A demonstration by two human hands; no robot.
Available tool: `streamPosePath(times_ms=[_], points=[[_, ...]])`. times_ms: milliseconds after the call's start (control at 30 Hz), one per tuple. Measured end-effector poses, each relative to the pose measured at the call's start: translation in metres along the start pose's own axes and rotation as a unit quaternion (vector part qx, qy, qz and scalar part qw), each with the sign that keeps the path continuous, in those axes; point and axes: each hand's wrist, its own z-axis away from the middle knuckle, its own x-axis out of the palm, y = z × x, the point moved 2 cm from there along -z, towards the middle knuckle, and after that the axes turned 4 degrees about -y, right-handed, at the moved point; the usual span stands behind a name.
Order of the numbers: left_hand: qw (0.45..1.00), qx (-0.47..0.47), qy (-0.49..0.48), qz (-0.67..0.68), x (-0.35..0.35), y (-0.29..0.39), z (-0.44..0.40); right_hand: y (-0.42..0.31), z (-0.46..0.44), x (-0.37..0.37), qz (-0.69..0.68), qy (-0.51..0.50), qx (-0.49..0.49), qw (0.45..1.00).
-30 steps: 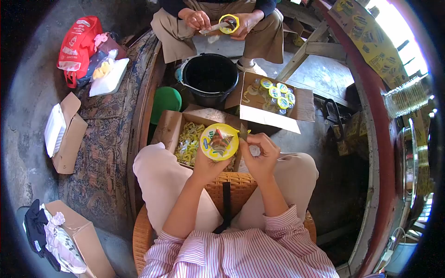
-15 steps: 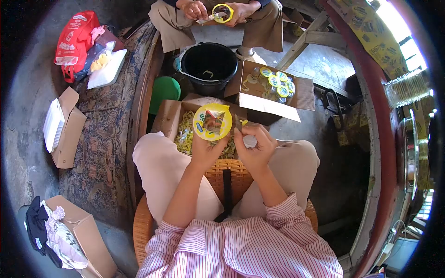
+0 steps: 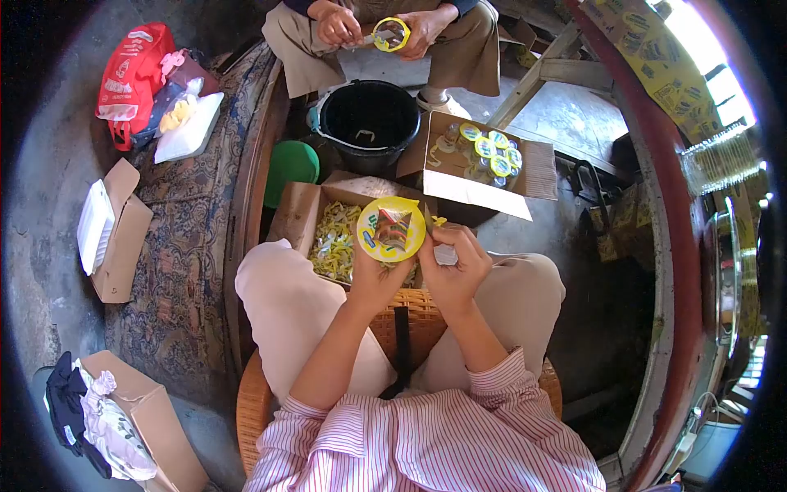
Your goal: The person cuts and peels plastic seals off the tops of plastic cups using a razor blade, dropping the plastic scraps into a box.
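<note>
My left hand [image 3: 379,277] holds up a round yellow-rimmed cup [image 3: 390,229] whose printed lid faces me. Close at its right edge, my right hand [image 3: 456,264] is closed in a pinch around a thin dark blade [image 3: 429,220]. A small yellow scrap [image 3: 439,220] shows just above those fingers. Below and behind the cup, an open cardboard box [image 3: 293,215] contains many yellow and white strips [image 3: 334,242].
A black bucket [image 3: 370,115] stands ahead, beside a green lid [image 3: 293,174]. Right of it, a box [image 3: 475,189] holds several yellow-rimmed cups [image 3: 501,164]. Across from me, a seated person's hands [image 3: 422,31] hold another cup [image 3: 391,34]. Wooden frame [image 3: 525,98] behind.
Compared with half a second ago, the cup in my left hand has moved slightly right and lower, closer to my right hand. The other person's cup and hands have shifted a little.
</note>
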Motion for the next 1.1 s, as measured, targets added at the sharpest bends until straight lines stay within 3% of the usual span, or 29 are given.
streamPosePath(times_ms=[267, 533, 933, 1100], points=[[0.992, -0.057, -0.016, 0.108, -0.001, 0.012, 0.0, 0.006, -0.005, -0.005, -0.035, -0.043, 0.024, 0.998], [0.985, -0.082, -0.017, 0.15, -0.001, 0.011, -0.001, 0.008, -0.005, -0.007, -0.053, -0.021, 0.028, 0.998], [1.0, -0.011, 0.002, 0.008, -0.006, 0.008, -0.002, 0.004, -0.001, -0.001, -0.046, -0.022, 0.01, 0.999], [0.998, -0.039, -0.021, 0.033, 0.0, 0.001, 0.003, 0.005, -0.001, -0.004, -0.05, -0.03, 0.042, 0.997]])
